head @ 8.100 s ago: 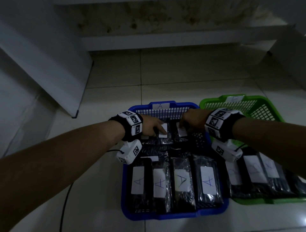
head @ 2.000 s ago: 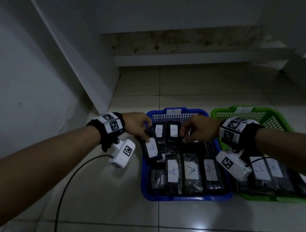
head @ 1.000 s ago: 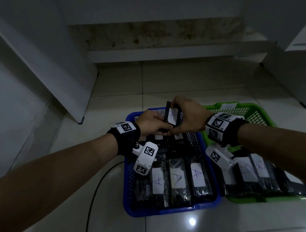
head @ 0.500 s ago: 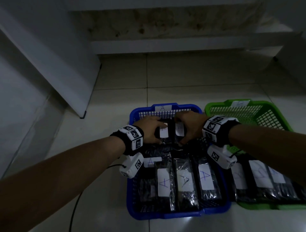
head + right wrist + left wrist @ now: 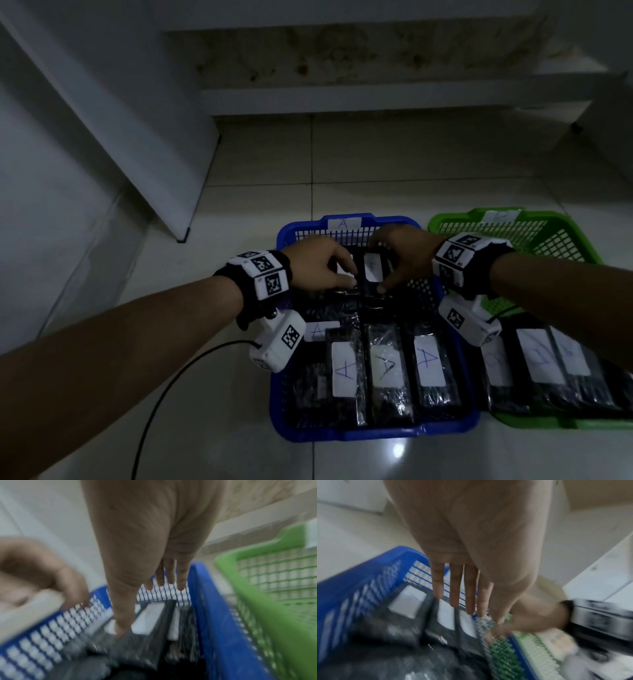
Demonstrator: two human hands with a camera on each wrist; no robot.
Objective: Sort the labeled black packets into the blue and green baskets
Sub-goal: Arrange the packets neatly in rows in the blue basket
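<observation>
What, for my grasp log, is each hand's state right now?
Left hand: open, straight fingers touching the packet tops.
Right hand: thumb and fingers span one packet; grip cannot be told.

Both forearms reach forward, banded at the wrists, the left hand (image 5: pixel 317 265) and right hand (image 5: pixel 402 255) close together with palms down, fingers (image 5: pixel 454 586) extended and slightly spread, the right thumb (image 5: pixel 122 615) pointing downward.

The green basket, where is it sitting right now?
In the head view the green basket sits on the tiled floor at the right, directly beside the blue basket, under the person's right forearm.
</observation>
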